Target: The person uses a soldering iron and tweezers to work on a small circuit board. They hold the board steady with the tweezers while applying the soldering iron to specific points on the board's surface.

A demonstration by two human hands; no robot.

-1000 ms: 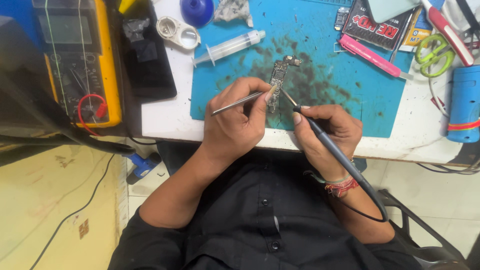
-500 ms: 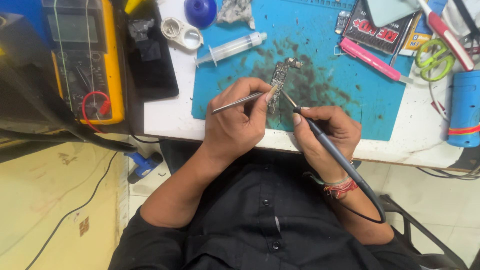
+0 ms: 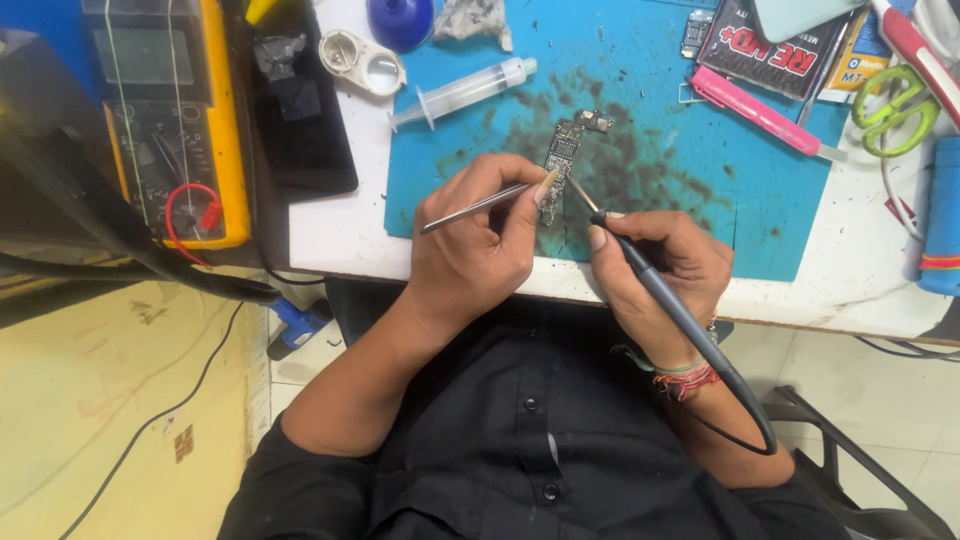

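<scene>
A circuit board (image 3: 566, 160) is lying on a mat (image 3: 660, 215) just beyond the fingers (image 3: 545, 188); a syringe (image 3: 462, 92) is lying farther out, a multimeter (image 3: 170, 120) sitting far left.

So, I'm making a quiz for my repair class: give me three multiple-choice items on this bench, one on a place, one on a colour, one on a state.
1. Where does the circuit board lie?
A. on the blue mat
B. on the yellow multimeter
C. on the floor

2. What colour are the scissors' handles?
A. red
B. green
C. black

3. What is the left hand doing?
A. resting flat and empty
B. holding the syringe
C. gripping metal tweezers

Answers:
1 A: the board sits on the stained mat.
2 B: the loops at the right are bright green.
3 C: its fingers pinch the tweezers, tips at the board, while the right hand holds a corded soldering iron.
</scene>
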